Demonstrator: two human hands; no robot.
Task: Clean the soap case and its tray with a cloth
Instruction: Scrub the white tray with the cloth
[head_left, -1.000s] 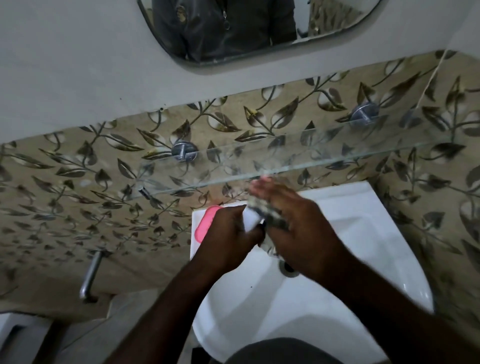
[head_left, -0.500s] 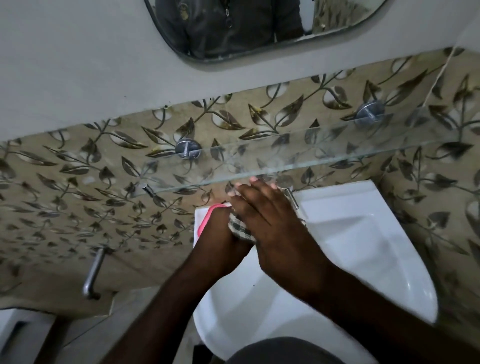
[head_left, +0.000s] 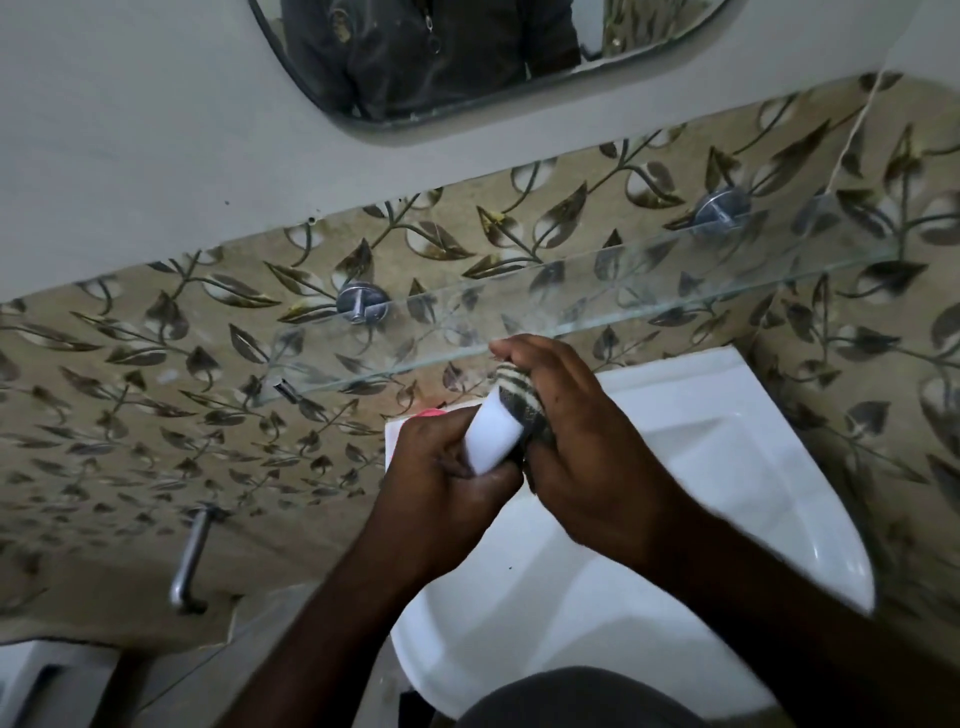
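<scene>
Over the left rear corner of the white ceramic sink (head_left: 727, 467), left hand (head_left: 447, 462) grips a smooth white rectangular plastic soap case (head_left: 491, 439) by its lower end, fingers curled round it. Case is tilted, long axis running lower left to upper right; visible face is plain white. Right hand (head_left: 592, 452) clutches a bunched grey-and-white striped cloth (head_left: 519, 397) and presses it against the case's upper end. The two hands meet at the case. A pink rounded plastic piece (head_left: 428, 413) shows behind the left hand at the sink rim. It is mostly hidden, possibly the tray, can't confirm. Clear glass shelf (head_left: 597, 306) on round chrome brackets (head_left: 362, 304) sits just above the hands, right fingertips near its front edge. Beige wall tiles with dark leaf pattern (head_left: 156, 364) behind. Rounded mirror (head_left: 467, 62) at top reflects a dark zipped jacket. Chrome bar handle (head_left: 189, 561) on the wall lower left, well apart from the sink.
</scene>
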